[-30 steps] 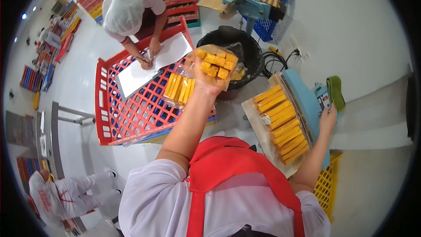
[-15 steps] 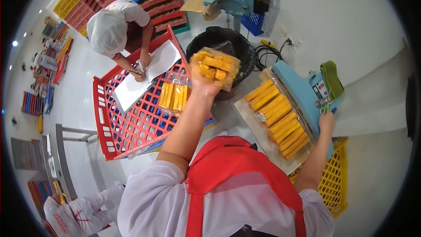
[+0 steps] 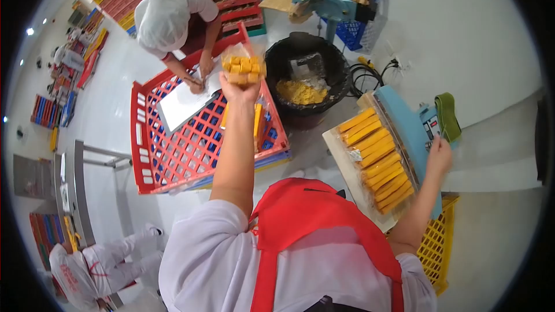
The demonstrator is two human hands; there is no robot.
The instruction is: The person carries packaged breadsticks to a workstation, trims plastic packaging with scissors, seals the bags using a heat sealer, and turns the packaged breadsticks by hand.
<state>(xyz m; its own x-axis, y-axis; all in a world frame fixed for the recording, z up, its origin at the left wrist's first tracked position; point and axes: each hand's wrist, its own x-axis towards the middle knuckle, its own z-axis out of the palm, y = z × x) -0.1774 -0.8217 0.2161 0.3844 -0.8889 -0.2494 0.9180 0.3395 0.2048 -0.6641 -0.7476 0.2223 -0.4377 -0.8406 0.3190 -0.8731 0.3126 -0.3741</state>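
From where I stand beside the workstation, the nearest item is the operator's red apron (image 3: 324, 219). Right hand (image 3: 440, 156): fingers curled, located at the control panel (image 3: 431, 126) of a blue machine (image 3: 399, 121); whether they grip any part, I cannot tell. A row of wrapped yellow sticks (image 3: 378, 159) lies on the pale board (image 3: 351, 169) alongside the machine. A yellow crate (image 3: 436, 248) stands lower down, partly covered by the right arm.

Left hand (image 3: 241, 86): arm extended, hand closed about the lower part of a clear pack of yellow pieces (image 3: 243, 68). The pack is held up, apparently over the right side of the red crate (image 3: 139, 156). Other yellow packs (image 3: 258, 128) rest on the crate's lattice, partly hidden by the left forearm.

Step in hand, as judged: positioning the pack with the left hand. Next move, as judged: any lowering calls for a steady wrist and clearance from the paper (image 3: 184, 104) and the co-worker's writing hand (image 3: 198, 85).

Beyond: a black bin (image 3: 280, 58) containing yellow scraps (image 3: 302, 92); the co-worker (image 3: 179, 17), leaning over the crate; farther back, stacked trays (image 3: 231, 0)
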